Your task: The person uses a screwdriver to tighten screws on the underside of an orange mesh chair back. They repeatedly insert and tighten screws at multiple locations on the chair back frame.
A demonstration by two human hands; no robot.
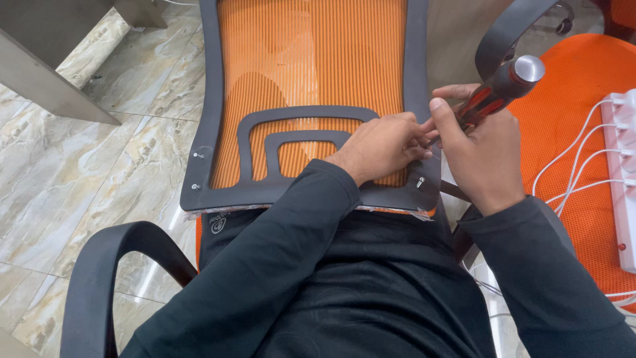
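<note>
both hands meet at the frame's right: right hand (487, 156) grips a screwdriver (493, 96), left hand (384, 146) fingers pinch its tip. a slip off the chair back (212, 99) could jab them.

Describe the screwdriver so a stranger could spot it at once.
Find the orange mesh chair back with its dark frame. At its right edge, the right hand holds the screwdriver. Its red-and-black handle with a round silver cap sets it apart.

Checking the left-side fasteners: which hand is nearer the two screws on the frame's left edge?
Left. The left hand rests on the frame right of the screws; the right hand, gripping the screwdriver, is farther right.
</note>
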